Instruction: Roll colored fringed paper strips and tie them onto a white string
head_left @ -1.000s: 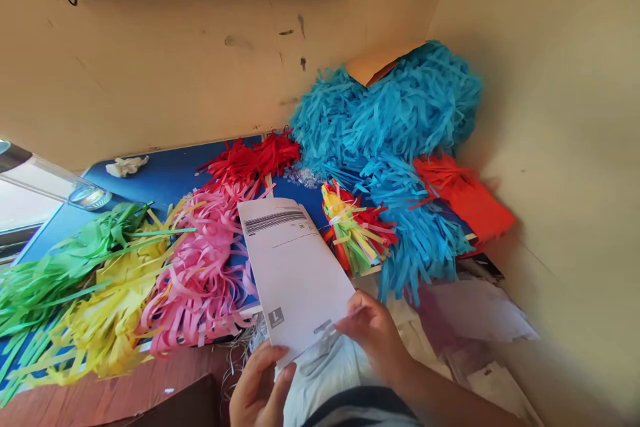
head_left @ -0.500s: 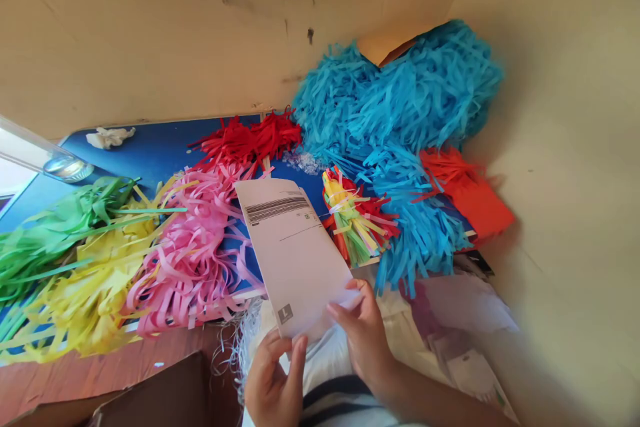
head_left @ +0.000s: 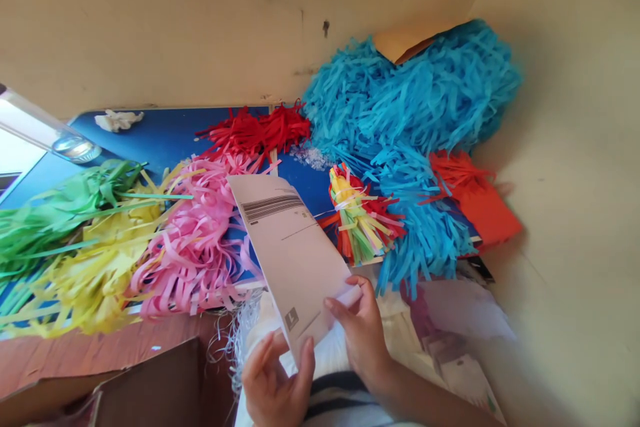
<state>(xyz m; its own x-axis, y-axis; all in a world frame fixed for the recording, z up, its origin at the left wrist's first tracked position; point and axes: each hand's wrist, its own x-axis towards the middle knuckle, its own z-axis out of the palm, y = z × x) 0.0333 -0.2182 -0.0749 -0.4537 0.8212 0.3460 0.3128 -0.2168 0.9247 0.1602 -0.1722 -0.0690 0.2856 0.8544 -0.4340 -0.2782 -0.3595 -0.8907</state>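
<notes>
A folded white paper sheet with a printed barcode band and a small grey square is held tilted in front of me. My left hand grips its lower left corner, thumb on the near face. With thumb and fingers, my right hand pinches the lower right edge, where the paper curls. Just beyond the sheet lies a tied bundle of multicoloured paper strips. Pink paper strips are heaped left of the sheet.
Blue strips pile high at the back right, an orange paper sheet on top. Red strips, yellow strips and green strips cover the blue table. A cardboard box stands at lower left.
The view has shifted slightly, so the background appears further right. The paper sheet has tilted a little, its lower edge bending more between my hands. Both hands keep their hold.
</notes>
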